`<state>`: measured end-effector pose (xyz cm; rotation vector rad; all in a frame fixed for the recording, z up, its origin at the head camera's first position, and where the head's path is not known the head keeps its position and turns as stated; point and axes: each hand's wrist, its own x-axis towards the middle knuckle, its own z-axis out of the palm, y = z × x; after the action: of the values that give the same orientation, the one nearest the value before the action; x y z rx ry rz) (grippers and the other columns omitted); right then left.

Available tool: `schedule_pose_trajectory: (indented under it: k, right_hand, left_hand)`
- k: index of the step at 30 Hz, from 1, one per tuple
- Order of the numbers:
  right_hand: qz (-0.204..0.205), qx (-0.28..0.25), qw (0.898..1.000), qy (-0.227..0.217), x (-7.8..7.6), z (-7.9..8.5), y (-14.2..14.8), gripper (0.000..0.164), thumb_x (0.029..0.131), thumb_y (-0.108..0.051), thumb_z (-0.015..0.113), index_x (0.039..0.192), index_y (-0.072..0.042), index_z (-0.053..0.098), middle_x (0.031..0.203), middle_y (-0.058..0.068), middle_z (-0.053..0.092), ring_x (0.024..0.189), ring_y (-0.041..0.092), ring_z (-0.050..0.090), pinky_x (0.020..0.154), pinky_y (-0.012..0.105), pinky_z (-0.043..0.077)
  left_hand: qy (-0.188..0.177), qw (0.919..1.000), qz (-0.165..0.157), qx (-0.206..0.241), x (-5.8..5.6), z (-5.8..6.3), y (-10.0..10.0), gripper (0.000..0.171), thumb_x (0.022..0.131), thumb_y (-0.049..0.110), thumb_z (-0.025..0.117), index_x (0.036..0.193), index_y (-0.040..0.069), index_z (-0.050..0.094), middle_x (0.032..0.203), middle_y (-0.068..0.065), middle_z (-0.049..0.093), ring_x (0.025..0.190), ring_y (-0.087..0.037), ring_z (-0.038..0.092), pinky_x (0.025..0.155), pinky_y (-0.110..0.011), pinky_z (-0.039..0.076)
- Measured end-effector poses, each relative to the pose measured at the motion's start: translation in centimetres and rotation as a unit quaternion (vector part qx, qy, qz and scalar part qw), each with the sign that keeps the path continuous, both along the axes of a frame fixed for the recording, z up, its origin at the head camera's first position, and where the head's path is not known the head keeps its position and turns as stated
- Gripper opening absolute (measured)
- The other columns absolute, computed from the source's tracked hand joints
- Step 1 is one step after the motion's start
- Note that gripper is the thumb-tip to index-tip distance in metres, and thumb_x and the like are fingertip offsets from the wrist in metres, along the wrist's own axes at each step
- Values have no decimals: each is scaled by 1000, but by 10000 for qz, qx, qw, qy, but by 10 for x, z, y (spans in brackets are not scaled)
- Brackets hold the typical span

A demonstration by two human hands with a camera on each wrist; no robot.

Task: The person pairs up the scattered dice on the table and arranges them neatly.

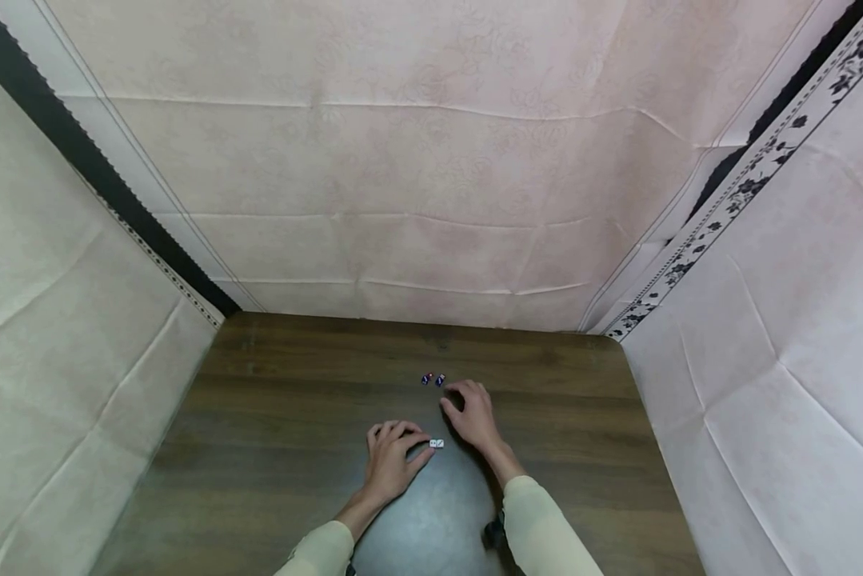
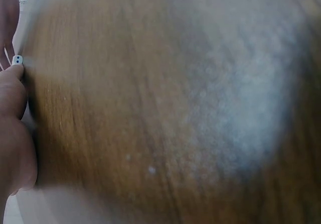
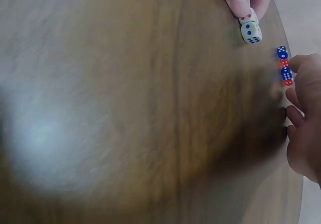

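Note:
My left hand [image 1: 389, 460] pinches a white die between thumb and index finger. A second white die [image 3: 252, 33], with blue pips, sits directly against it in the right wrist view; the pinched white die [image 3: 248, 17] shows red pips. Farther forward, my right hand [image 1: 470, 416] hovers with thumb and index apart and nothing between them. Just beyond its index fingertip are two blue dice [image 3: 286, 74] and two red dice [image 3: 284, 63], set close together in a small group. In the left wrist view, one white die [image 2: 17, 60] shows at the fingertips of the left hand [image 2: 15, 128].
The dice lie on a brown wood-grain table [image 1: 294, 368]. Pale cloth [image 1: 417, 184] hangs behind its far edge, with more pale cloth along both sides. A bright glare [image 1: 431, 512] falls on the table between the forearms.

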<state>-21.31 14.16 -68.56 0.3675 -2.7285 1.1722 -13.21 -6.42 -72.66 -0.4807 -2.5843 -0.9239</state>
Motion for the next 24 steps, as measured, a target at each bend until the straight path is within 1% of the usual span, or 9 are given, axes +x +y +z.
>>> schedule_pose_trajectory:
  k: [1,4,8,11,16,20,24]
  right_hand:
    - [-28,51,10000,-24,-2,0,-1,29,104,-18,82,129,-4,81,129,16,79,121,37,69,114,62,50]
    - [-93,162,9998,12,-6,0,-5,30,104,-19,83,131,-6,81,128,15,79,117,35,68,107,59,51]
    - [-88,152,9998,96,-12,1,-10,34,104,-16,82,137,-8,78,123,13,78,110,33,66,99,56,50]
    - [-82,191,9997,108,-17,2,-12,36,104,-15,82,139,-9,78,120,13,77,107,32,65,98,53,49]
    - [-127,390,9992,32,-24,-2,-17,33,104,-17,82,137,-11,80,126,14,78,113,34,66,100,52,48]
    - [-169,484,9987,-20,-26,-5,-19,30,105,-19,82,135,-13,81,129,14,77,115,34,65,101,52,47]
    - [-222,404,9989,95,-28,-7,-19,26,105,-18,82,129,-11,83,127,14,77,116,34,66,101,54,47]
  left_hand:
    - [-12,10000,1,-3,0,0,0,19,93,34,95,109,28,89,112,6,77,111,-25,64,106,-61,33]
    - [-10,10000,-3,-19,0,0,0,19,92,34,95,109,27,89,113,5,77,111,-25,64,106,-61,34]
    - [3,10000,-15,0,0,1,0,20,93,35,95,110,27,90,113,5,77,112,-25,64,106,-62,34]
    - [-70,10000,-34,34,0,2,-1,19,93,35,95,110,26,90,113,4,77,113,-26,64,107,-62,34]
    - [-243,9997,-15,-5,1,5,-1,20,94,37,94,111,27,90,115,4,77,114,-27,65,110,-63,34]
    - [-203,9998,-19,-4,2,6,-1,20,94,36,95,111,27,90,115,4,78,113,-26,65,108,-63,35]
    - [-152,9999,-6,-17,2,5,-1,20,93,35,95,110,28,90,114,5,77,112,-24,64,107,-61,34]
